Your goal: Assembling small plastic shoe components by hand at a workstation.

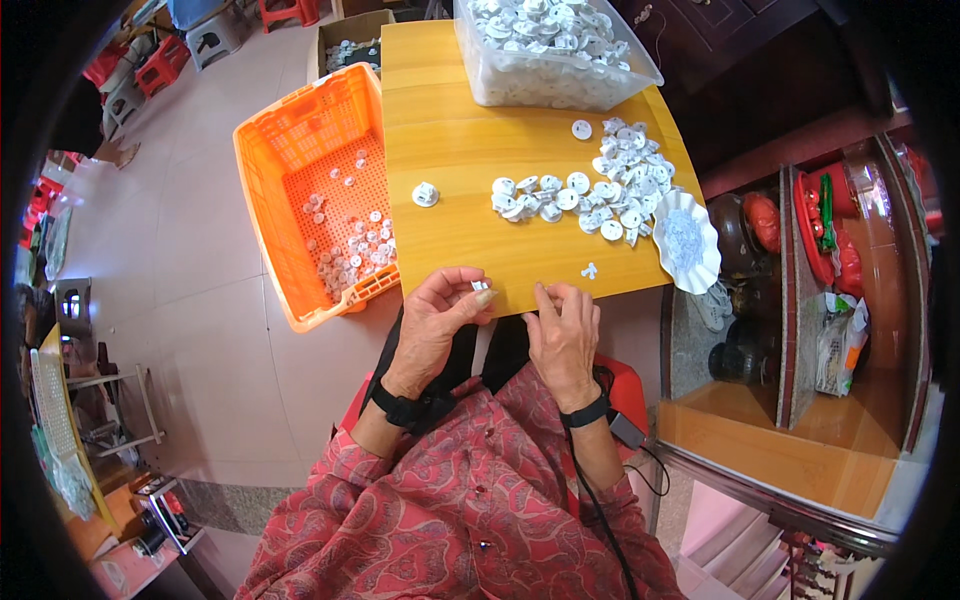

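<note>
My left hand (440, 315) is at the near edge of the yellow table, pinching a small white plastic part (480, 286) between thumb and fingertips. To its right, my right hand (564, 338) has its fingers curled together at the same edge; whatever they may hold is hidden. A tiny white branched piece (589, 270) lies on the wood just beyond the right hand. Farther off is a heap of round white plastic parts (630, 185), with a row of them trailing left. One white part (425, 194) sits apart near the left side of the table.
A clear tub (560, 92) full of white parts stands at the table's far end. The fluted white dish (687, 240) at the right edge holds small translucent bits. On the left, an orange crate (262, 200) has scattered parts inside. Open shelves (790, 300) stand at the right.
</note>
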Motion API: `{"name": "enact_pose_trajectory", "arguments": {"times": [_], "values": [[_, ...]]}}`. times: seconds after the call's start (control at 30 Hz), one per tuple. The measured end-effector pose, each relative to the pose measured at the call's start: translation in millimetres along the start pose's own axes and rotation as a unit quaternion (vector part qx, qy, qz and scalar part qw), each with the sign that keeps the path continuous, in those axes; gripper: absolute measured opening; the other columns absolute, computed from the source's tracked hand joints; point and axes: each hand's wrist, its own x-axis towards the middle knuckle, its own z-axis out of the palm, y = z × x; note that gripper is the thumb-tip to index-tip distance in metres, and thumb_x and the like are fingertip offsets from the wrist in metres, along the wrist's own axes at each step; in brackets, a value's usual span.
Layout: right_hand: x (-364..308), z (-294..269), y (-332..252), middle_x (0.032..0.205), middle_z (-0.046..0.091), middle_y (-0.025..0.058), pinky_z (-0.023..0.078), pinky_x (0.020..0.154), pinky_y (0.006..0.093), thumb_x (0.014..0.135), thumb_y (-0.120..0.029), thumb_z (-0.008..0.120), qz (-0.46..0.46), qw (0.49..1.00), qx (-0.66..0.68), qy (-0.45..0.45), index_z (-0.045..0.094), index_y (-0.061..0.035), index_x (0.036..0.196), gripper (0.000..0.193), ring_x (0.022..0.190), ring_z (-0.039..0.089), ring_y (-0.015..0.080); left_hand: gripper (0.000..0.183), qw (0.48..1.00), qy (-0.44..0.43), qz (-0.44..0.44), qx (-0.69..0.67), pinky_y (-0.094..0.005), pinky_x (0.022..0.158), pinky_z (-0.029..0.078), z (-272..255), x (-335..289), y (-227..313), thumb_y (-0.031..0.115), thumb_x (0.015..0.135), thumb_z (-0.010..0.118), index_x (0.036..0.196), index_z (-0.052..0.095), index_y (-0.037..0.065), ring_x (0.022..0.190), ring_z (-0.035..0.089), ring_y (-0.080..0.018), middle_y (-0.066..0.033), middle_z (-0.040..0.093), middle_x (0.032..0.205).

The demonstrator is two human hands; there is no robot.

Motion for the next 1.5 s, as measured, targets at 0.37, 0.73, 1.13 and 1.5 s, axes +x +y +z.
{"name": "enact_pose_trajectory", "arguments": {"times": [0.37,0.73,1.13,1.5], "values": [[-3,9,5,0.087,0.054,0.0092,0.045,0.072,0.0406,0.079,-0.002,0.066,-0.021,0.995,0.06,0.072,0.065,-0.0047,0.086,0.007,0.084,0.056,0.0288,0.027,1.0,0.006,-0.007,-0.023,-0.0293,0.081,0.056,0,-1,1,0.006,0.092,0.066,0.117,0.061,-0.001,0.091,0.066,-0.0162,-0.0086,0.067,0.106],[0,-9,-16,0.085,0.063,0.0064,0.05,0.067,0.0282,0.092,-0.003,0.063,0.229,0.865,0.444,0.053,0.06,0.0009,0.097,0.007,0.074,0.061,0.0135,0.039,0.984,-0.078,-0.026,-0.155,-0.0372,0.099,0.053,5,-1,1,0.005,0.093,0.063,0.131,0.054,-0.001,0.114,0.063,-0.0279,-0.015,0.062,0.123],[7,-13,-40,0.087,0.062,0.0034,0.048,0.067,0.0209,0.095,-0.005,0.061,0.197,0.816,0.54,0.065,0.056,0.001,0.102,0.01,0.075,0.058,0.006,0.041,0.988,-0.088,-0.018,-0.123,-0.0331,0.091,0.057,7,-4,-1,-0.002,0.088,0.069,0.126,0.057,-0.002,0.103,0.066,-0.021,-0.013,0.065,0.115],[2,-16,-42,0.089,0.062,0.0041,0.05,0.068,0.0212,0.094,-0.002,0.061,0.216,0.8,0.557,0.053,0.057,0.0013,0.102,0.009,0.075,0.059,0.0071,0.036,0.997,-0.068,0.008,-0.029,-0.0224,0.074,0.055,3,-5,-9,-0.002,0.084,0.074,0.117,0.061,-0.003,0.082,0.065,-0.0102,-0.0071,0.068,0.098]]}}
